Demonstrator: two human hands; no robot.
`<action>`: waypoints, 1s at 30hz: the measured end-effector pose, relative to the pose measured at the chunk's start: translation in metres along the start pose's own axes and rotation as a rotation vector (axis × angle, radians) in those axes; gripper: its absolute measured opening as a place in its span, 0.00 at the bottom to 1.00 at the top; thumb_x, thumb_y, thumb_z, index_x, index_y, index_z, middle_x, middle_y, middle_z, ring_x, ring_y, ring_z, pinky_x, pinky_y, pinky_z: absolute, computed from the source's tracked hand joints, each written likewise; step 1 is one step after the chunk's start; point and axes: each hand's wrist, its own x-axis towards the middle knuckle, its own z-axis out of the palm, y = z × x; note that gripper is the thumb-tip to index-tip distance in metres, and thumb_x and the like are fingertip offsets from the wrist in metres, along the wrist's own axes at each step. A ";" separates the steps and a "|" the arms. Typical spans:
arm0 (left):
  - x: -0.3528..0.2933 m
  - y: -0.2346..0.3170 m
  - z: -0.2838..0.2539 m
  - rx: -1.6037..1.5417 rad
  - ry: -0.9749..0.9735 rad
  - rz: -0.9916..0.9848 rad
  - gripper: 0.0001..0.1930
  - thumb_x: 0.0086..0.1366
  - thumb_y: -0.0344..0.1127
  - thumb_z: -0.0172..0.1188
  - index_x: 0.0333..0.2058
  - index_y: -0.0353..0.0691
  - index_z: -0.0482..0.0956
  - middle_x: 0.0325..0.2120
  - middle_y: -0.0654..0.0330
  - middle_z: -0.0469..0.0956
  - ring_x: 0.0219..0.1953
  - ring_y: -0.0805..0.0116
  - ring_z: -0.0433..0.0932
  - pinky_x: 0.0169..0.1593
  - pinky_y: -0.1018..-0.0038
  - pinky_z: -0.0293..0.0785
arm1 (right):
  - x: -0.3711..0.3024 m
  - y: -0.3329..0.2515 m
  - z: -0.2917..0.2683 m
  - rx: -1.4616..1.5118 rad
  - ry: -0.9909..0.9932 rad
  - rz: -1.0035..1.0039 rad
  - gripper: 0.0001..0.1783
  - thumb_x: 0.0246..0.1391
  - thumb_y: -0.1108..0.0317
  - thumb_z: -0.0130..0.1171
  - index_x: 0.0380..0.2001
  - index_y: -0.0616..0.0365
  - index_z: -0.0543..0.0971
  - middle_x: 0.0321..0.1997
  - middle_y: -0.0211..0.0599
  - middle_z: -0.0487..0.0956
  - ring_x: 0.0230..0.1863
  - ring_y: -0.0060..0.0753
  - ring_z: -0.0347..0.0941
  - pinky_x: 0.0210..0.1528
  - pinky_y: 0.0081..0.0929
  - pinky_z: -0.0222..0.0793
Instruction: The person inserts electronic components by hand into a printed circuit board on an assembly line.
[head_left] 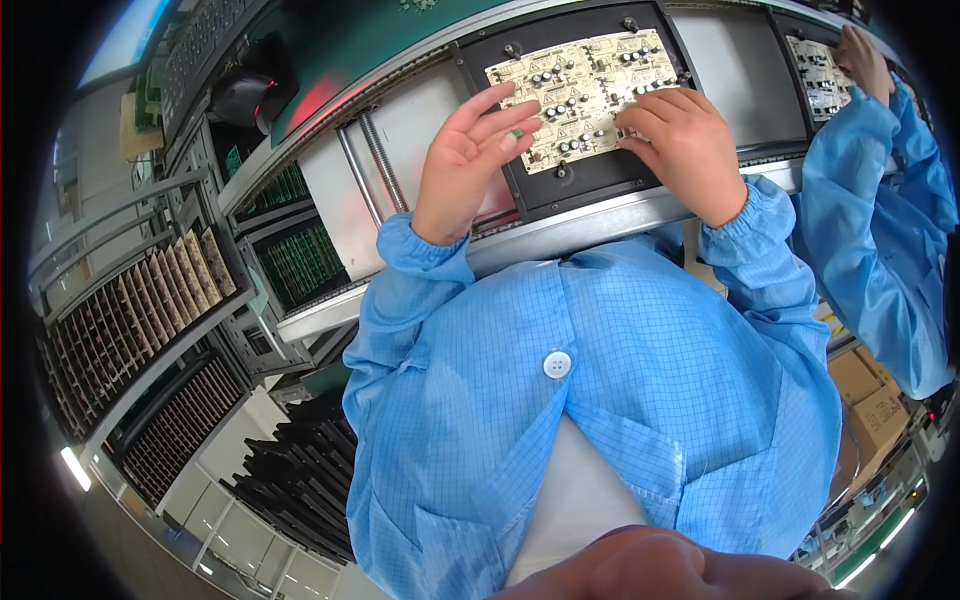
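A cream circuit board with several black cylindrical capacitors lies in a black carrier frame on the conveyor line. Over its left edge, my left hand is turned partly palm up with long fingers extended. A small green part is held between the thumb and fingers of that hand. My right hand reaches over the board's lower right, fingers bent and thumb close to them. Its fingertips are at the board among the components; what they pinch, if anything, is hidden.
At the right, another person's hand works over a second board. Conveyor rails and a threaded rod lie left of my carrier. Further left stand a rack of upright boards, green boards and a black scanner.
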 end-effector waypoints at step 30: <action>-0.003 -0.031 0.043 0.059 0.089 -0.066 0.09 0.70 0.28 0.66 0.46 0.34 0.79 0.38 0.62 0.83 0.41 0.74 0.82 0.44 0.78 0.79 | -0.008 -0.014 0.031 1.249 0.005 0.376 0.08 0.58 0.73 0.70 0.40 0.60 0.82 0.39 0.27 0.82 0.41 0.18 0.74 0.48 0.21 0.71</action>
